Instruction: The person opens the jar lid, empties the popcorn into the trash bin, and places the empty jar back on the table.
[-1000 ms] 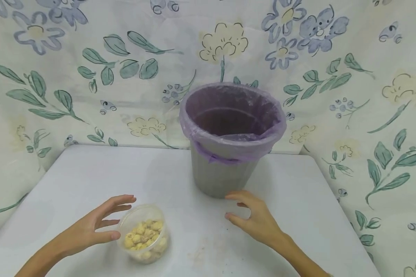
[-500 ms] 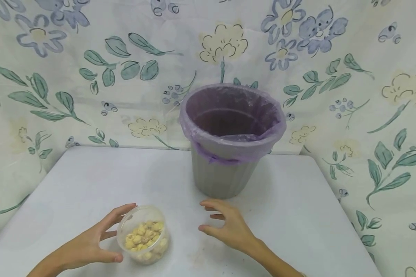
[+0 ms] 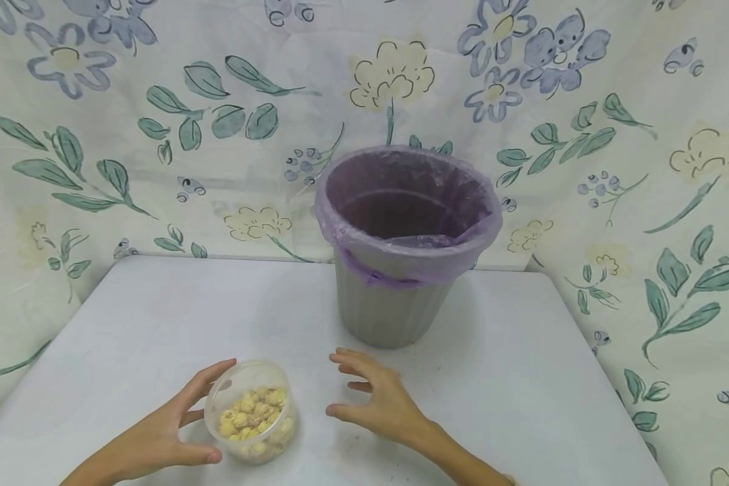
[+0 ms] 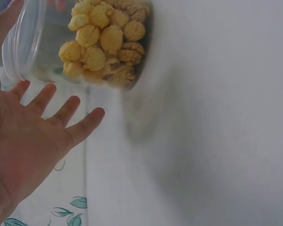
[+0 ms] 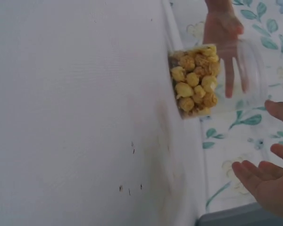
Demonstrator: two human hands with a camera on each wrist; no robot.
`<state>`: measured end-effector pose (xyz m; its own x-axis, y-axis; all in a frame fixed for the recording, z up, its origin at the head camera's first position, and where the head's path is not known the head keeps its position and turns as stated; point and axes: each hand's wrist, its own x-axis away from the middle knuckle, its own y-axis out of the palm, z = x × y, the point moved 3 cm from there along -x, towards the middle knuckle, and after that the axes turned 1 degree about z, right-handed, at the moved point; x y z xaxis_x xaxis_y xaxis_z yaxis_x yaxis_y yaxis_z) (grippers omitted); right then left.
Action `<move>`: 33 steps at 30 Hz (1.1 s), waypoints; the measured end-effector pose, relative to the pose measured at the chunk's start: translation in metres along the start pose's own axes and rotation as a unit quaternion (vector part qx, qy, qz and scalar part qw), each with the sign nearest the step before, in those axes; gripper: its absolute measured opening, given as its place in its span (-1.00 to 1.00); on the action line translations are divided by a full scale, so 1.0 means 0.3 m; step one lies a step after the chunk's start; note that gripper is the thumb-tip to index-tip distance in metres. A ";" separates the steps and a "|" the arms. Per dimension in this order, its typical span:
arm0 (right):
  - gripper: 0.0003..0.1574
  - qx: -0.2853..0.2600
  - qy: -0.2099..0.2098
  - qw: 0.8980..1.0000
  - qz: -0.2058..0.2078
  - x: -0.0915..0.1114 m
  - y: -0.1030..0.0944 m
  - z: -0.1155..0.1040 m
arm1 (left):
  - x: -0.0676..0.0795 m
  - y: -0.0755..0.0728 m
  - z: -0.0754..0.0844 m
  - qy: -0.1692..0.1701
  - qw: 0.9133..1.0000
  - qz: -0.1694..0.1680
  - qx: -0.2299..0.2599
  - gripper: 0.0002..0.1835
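A clear round plastic tub (image 3: 252,412) about half full of yellow popcorn (image 3: 255,410) stands upright on the table, front left of centre. My left hand (image 3: 164,432) is spread around the tub's left side, thumb low in front and fingertips right at the rim. In the left wrist view the fingers (image 4: 66,113) are stretched out beside the tub wall. To the tub's right, my right hand (image 3: 383,401) hovers with fingers apart and palm toward it, a gap between them. The right wrist view shows the right-hand fingers (image 5: 254,174) holding nothing.
A grey bin (image 3: 395,310) lined with a purple plastic bag (image 3: 407,253) stands at the back of the white table (image 3: 219,304), right of centre. Small dark specks (image 5: 132,188) and a brownish smudge mark the tabletop near the right hand. Floral cloth (image 3: 249,155) hangs behind the table.
My right hand has moved left, from in front of the bin toward the tub. The left hand has come slightly right and closer around the tub. Tub and bin have stayed put.
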<state>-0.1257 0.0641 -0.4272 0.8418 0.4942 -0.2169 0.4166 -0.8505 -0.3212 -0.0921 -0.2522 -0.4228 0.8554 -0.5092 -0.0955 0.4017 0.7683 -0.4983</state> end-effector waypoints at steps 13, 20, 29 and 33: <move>-0.06 -0.006 0.009 0.999 -0.037 -0.027 0.080 0.011 | 0.003 0.039 -0.026 -0.032 0.999 0.004 0.024 0.14; -0.07 0.007 -0.003 0.999 -0.044 -0.041 0.124 0.019 | -0.006 0.052 -0.043 -0.018 1.000 0.008 0.021 0.13; -0.04 0.025 -0.010 0.998 -0.065 -0.064 0.173 0.013 | -0.009 0.067 -0.059 -0.044 0.997 0.022 0.058 0.13; -0.02 0.028 -0.017 0.997 -0.074 -0.069 0.184 0.014 | -0.012 0.072 -0.058 -0.053 0.996 0.028 0.065 0.13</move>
<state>-0.1217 0.0077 -0.4442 0.7603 0.6202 -0.1933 0.5149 -0.7568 -0.4027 -0.0921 -0.2407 -0.4481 0.9045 -0.4259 -0.0238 0.3862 0.8414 -0.3780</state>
